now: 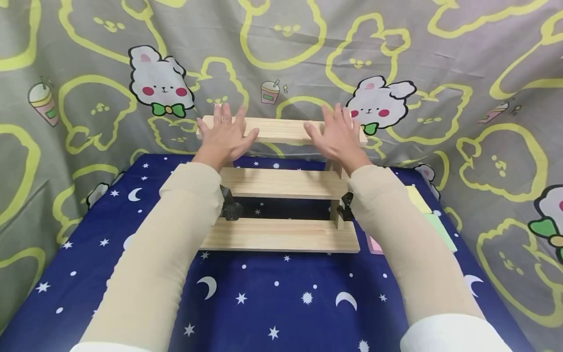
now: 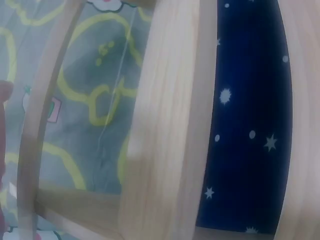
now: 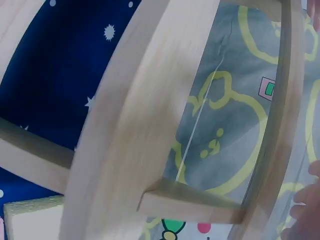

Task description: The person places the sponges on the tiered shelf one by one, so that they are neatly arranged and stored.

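A three-tier wooden step shelf [image 1: 281, 235] stands on the table, its pale boards rising toward the back. My left hand [image 1: 224, 138] rests on the left part of the top board [image 1: 281, 130], fingers straight and slightly spread. On the same board's right part lies my right hand [image 1: 339, 136], also with straight fingers. Neither hand grips anything. Between my forearms the middle board [image 1: 286, 184] shows. The right wrist view catches the side support [image 3: 190, 207] joining two boards, with a few fingers [image 3: 306, 210] at the right edge. In the left wrist view the middle board [image 2: 162, 120] fills the center.
Right of the shelf lie yellow [image 1: 420, 199], green [image 1: 441, 232] and pink [image 1: 375, 245] pads, partly hidden by my right sleeve. A dark blue cloth [image 1: 259, 313] with moons and stars covers the table. A grey patterned curtain [image 1: 303, 78] hangs close behind the shelf.
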### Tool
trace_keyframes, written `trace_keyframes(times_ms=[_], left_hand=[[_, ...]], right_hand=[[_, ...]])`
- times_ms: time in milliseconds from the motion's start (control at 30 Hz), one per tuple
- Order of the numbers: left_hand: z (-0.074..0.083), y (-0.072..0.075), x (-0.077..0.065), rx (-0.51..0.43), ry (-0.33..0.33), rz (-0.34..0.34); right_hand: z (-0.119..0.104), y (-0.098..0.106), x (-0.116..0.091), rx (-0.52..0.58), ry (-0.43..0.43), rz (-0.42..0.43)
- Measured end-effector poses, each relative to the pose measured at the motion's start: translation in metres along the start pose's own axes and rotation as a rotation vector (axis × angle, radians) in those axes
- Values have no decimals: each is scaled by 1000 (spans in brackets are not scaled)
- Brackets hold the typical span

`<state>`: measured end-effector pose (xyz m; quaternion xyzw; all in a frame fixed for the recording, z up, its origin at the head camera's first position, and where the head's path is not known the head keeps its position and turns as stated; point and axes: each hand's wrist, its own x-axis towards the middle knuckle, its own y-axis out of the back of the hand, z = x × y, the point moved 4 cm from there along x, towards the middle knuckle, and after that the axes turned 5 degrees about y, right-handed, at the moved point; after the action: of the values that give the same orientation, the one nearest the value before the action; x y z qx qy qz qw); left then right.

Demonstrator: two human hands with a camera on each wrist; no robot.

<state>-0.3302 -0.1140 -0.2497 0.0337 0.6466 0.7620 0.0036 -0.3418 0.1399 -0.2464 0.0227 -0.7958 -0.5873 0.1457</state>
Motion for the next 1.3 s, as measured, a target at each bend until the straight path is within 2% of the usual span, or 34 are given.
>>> trace_keyframes(times_ms=[200,467,667,833,1000,1100,1300], left_hand=[[-9,-3,-5,-19,-5,55],[-30,-9,-14,-91,14,106],[-54,-17,-33,-226,94,123],[-77,-28,-49,-317,163,130],[-95,-47,-62,-375,193,44],[-101,-58,-68,-431,197,-40],[-110,-76,-69,-568,211,-184]], right_hand=[[28,5,-19,67,9,141],[76,5,-50,152,-70,220],[104,3,-75,241,-152,291],[126,-6,-98,278,-209,307],[149,-32,-115,286,-254,268],[159,-51,-121,292,-292,227],[167,-83,-127,296,-355,175]])
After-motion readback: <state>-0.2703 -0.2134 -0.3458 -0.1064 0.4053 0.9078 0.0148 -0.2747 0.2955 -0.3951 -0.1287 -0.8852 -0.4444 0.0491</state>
